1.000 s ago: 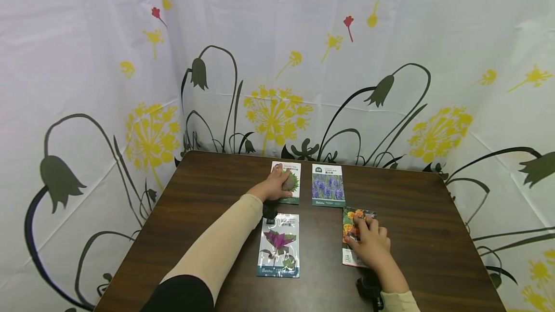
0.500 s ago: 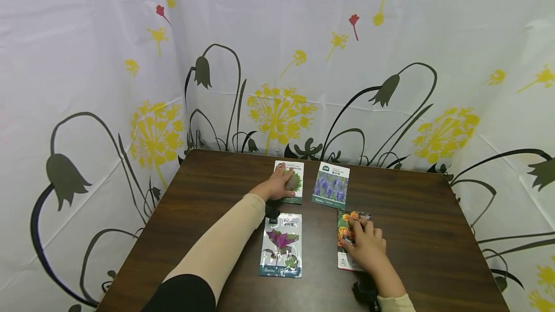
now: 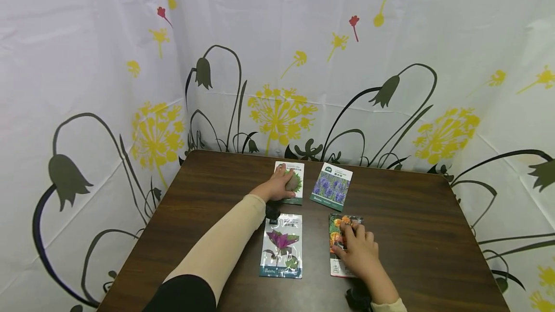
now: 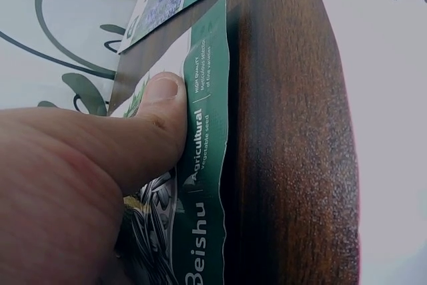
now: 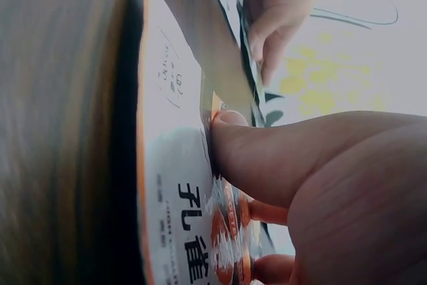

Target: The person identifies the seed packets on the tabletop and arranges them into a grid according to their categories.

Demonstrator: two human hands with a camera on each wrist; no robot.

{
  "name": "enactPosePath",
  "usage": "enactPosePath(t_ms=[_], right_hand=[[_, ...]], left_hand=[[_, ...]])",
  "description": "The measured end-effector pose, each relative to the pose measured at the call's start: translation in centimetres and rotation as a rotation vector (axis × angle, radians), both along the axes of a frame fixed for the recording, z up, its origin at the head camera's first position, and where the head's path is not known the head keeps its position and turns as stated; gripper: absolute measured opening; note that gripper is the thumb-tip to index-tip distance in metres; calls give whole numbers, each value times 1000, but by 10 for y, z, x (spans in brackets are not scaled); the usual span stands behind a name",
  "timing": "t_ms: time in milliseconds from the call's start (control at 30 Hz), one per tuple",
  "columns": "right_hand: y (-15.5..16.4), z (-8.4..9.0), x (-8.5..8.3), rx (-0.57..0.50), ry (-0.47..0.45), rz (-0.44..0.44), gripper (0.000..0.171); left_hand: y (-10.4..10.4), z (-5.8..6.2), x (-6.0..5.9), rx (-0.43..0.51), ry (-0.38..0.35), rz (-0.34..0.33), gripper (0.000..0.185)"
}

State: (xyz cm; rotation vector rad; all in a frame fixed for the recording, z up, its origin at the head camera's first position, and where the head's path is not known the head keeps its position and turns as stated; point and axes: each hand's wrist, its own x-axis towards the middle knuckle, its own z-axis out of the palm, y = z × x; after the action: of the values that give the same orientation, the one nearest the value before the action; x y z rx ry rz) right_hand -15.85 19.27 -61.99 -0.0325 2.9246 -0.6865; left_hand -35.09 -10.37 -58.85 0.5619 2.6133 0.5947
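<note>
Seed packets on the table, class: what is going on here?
A person has four seed packets laid flat on a dark wooden table. The left hand presses on the green packet; the right hand presses on the orange-flower packet. The purple-leaf packet and lavender packet lie untouched.

We had the green-edged seed packet (image 3: 294,183) lying flat near the far edge of the bench (image 3: 416,215), and the orange-flower seed packet (image 3: 339,244) flat too, closer to us on the right, slightly skewed.
</note>
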Motion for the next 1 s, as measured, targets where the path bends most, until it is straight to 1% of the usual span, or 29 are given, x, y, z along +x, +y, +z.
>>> enactPosePath(t_ms=[267, 367, 433, 600, 667, 833, 1000], right_hand=[[-13, -3, 2, 9, 33, 41, 71], [-20, -4, 4, 20, 49, 50, 70], [-24, -4, 5, 23, 76, 55, 69], [-36, -4, 9, 38, 131, 64, 67], [-40, -4, 10, 52, 144, 70, 66], [-50, -1, 10, 90, 169, 107, 64], [-57, 3, 12, 90, 189, 144, 60]], left_hand=[[1, -1, -2, 18, 12, 7, 95], [2, -1, -2, 35, 18, 16, 95], [2, -2, -2, 58, 22, 25, 94], [4, -6, -1, 137, 7, 72, 80], [4, -7, -1, 157, -5, 87, 71], [4, -7, -1, 159, -8, 89, 56], [4, -3, -4, 159, -40, 98, 53]])
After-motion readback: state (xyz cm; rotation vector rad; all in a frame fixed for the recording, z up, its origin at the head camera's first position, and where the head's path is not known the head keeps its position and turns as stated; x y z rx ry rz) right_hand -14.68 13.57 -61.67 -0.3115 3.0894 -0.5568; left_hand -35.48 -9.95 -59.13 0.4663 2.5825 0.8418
